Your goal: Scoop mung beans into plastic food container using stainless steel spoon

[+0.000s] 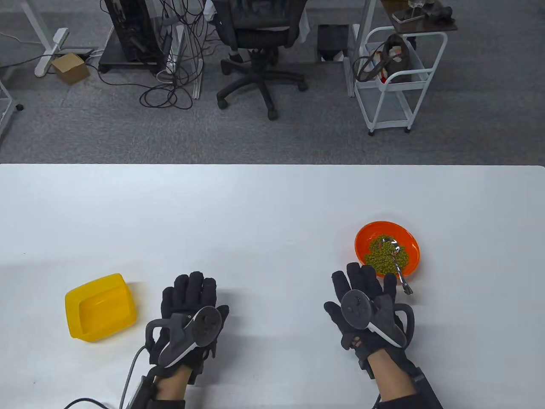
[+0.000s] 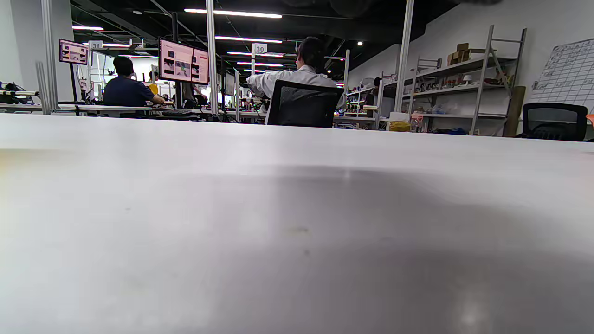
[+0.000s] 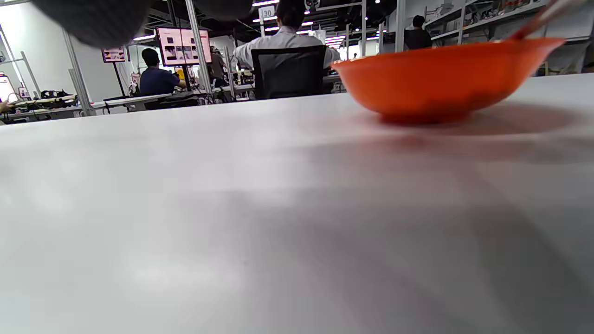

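Note:
An orange bowl (image 1: 405,238) of green mung beans (image 1: 385,256) stands on the white table at the right. A stainless steel spoon (image 1: 399,264) lies in it, bowl end in the beans, handle sticking out over the near rim. The yellow plastic container (image 1: 101,306) stands empty at the left. My right hand (image 1: 364,298) lies flat on the table just left of the spoon handle, fingers spread, holding nothing. My left hand (image 1: 191,306) lies flat right of the container, empty. The right wrist view shows the orange bowl (image 3: 441,79) close by and the blurred spoon handle (image 3: 540,18).
The white table (image 1: 272,204) spreads wide between and beyond the hands. Past its far edge are an office chair (image 1: 259,47), a white cart (image 1: 394,81) and cables on the floor. A cable runs from my left wrist off the near edge.

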Motion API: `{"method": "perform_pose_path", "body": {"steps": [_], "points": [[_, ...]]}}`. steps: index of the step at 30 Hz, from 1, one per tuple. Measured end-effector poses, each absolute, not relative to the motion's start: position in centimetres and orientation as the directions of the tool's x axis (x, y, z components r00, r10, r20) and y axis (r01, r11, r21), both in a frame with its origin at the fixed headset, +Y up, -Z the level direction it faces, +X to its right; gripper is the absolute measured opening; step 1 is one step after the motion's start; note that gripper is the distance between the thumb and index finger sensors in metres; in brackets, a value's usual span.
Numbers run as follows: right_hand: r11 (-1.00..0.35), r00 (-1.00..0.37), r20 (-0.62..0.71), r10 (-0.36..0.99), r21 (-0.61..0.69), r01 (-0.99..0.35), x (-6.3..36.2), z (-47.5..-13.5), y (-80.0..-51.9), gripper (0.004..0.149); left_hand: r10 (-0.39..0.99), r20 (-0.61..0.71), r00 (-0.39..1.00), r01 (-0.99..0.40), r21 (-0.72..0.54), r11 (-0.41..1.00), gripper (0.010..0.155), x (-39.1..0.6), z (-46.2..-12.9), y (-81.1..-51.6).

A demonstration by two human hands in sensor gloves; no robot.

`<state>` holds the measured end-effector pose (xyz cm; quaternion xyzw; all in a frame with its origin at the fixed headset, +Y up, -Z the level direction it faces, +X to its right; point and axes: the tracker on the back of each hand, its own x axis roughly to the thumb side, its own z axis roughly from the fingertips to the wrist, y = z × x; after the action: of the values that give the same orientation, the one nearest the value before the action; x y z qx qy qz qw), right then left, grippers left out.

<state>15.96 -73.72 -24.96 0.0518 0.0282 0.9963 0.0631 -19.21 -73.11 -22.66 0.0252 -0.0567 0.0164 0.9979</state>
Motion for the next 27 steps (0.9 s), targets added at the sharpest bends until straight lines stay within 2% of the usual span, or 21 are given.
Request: {"method": "perform_pose_path", "body": {"steps": [14,17,20,27], "points": [[-0.991,-0.986,0.108,0.125,0.064,-0.119,16.0,-24.9,-73.8,0.073,0.05,0.057,0.997,-0.054,0.073,0.996,0.073,-20.5,-22.8,-72.4],[-0.991,-0.986,0.109,0.128,0.062,-0.122,16.0,-24.9,-73.7,0.073,0.008,0.036,0.999,-0.011,0.089,0.996,0.073,-21.2,-22.9,-72.3],[-0.99,-0.985,0.109,0.131,0.064,-0.125,16.0,-24.9,-73.8,0.073,-0.011,-0.002,1.0,0.011,0.127,0.992,0.072,-22.3,-23.0,-71.7],[-0.989,-0.985,0.108,0.135,0.068,-0.129,16.1,-24.9,-73.8,0.073,0.081,-0.143,0.986,-0.049,0.213,0.976,0.072,-26.4,-22.7,-70.4]]}}
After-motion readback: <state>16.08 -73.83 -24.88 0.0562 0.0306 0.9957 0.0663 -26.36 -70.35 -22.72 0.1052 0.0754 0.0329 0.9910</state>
